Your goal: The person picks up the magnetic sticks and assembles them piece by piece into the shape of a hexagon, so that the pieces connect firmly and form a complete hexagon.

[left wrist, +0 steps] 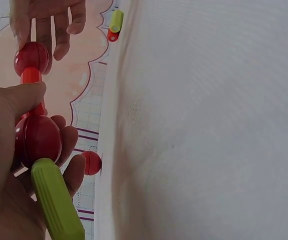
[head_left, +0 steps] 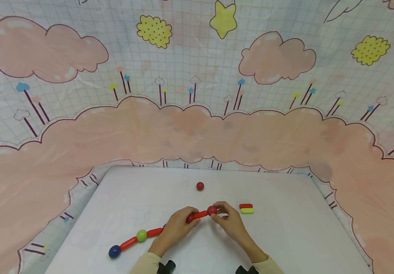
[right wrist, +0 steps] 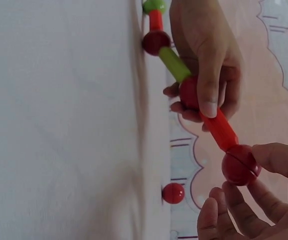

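A chain of coloured balls and rods slants up across the board. At its near left end is a blue ball [head_left: 115,251], followed by a red rod [head_left: 128,243] and a green ball [head_left: 142,235]. My left hand [head_left: 178,227] grips the chain at a red ball [left wrist: 38,141], thumb lying along the red rod [right wrist: 220,131] beyond it. A green rod [left wrist: 57,202] runs back from that ball. With thumb and fingertips, my right hand [head_left: 232,223] pinches the red end ball [head_left: 212,210], which meets the tip of the red rod.
A loose red ball [head_left: 200,186] lies on the white board [head_left: 286,213] beyond the hands. Right of the right hand, a short red rod [head_left: 246,206] and a yellow-green rod [head_left: 247,211] lie side by side. Patterned cloth [head_left: 197,133] surrounds the board.
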Demonstrator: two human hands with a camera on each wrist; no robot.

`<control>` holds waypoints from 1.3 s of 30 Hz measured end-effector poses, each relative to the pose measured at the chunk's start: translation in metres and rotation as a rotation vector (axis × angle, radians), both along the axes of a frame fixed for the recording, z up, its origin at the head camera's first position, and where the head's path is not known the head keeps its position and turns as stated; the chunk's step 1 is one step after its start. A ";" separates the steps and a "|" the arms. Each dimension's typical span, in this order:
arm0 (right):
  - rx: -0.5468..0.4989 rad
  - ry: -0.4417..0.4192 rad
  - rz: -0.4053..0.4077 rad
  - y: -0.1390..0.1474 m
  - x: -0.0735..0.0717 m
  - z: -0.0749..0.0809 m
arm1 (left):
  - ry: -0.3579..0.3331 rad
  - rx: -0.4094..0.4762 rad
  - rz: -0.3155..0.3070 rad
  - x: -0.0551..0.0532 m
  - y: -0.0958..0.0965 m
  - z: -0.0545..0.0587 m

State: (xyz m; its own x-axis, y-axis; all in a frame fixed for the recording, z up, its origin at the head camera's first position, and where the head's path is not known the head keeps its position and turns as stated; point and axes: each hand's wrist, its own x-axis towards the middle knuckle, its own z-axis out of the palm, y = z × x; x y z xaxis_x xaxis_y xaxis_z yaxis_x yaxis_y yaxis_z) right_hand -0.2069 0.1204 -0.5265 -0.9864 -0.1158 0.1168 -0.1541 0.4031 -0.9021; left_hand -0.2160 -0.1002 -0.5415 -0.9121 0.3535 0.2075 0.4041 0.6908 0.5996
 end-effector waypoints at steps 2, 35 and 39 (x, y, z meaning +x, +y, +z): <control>-0.002 -0.010 -0.013 0.003 0.000 0.001 | -0.005 0.003 -0.001 0.000 0.000 0.001; 0.306 0.012 -0.222 0.102 -0.013 -0.019 | -0.010 -0.008 -0.010 0.001 0.002 0.002; 0.324 0.001 -0.222 0.104 -0.014 -0.022 | -0.038 0.006 -0.013 0.000 0.002 0.002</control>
